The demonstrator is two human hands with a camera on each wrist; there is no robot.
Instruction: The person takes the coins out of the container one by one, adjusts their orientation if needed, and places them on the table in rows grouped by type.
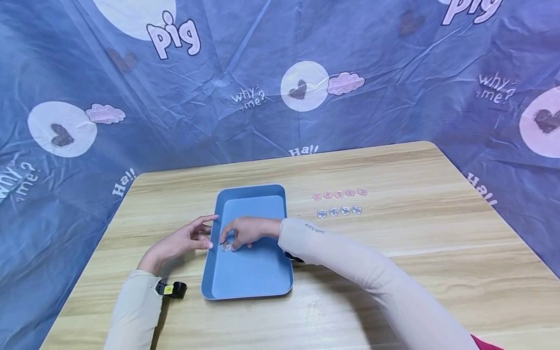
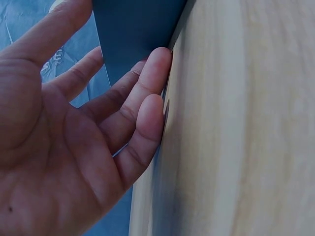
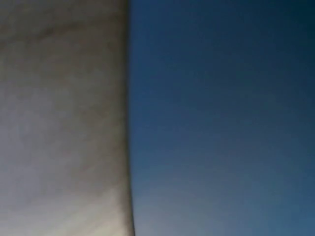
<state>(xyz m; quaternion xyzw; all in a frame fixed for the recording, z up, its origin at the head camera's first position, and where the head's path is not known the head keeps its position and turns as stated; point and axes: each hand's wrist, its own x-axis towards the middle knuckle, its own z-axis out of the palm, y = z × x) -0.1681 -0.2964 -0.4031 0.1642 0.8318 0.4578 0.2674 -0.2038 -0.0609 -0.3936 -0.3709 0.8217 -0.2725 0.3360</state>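
Observation:
A shallow blue tray (image 1: 249,277) lies on the table in the head view. My right hand (image 1: 249,229) reaches in over its right wall, thumb and forefinger pinching a small round silvery token (image 1: 225,247) near the left wall; whether the token touches the tray floor, I cannot tell. Outside that wall, my left hand (image 1: 185,240) touches the tray with loosely bent fingers. The left wrist view shows the palm and fingers (image 2: 152,73) of this hand against the tray's side (image 2: 133,34). Only the tray's blue surface (image 3: 221,118) and the table fill the right wrist view.
Right of the tray lie a row of pink round tokens (image 1: 339,194) and a row of silvery ones (image 1: 345,210), several in each. The wood-patterned table (image 1: 437,233) meets a blue printed cloth (image 1: 210,136) at its back and sides.

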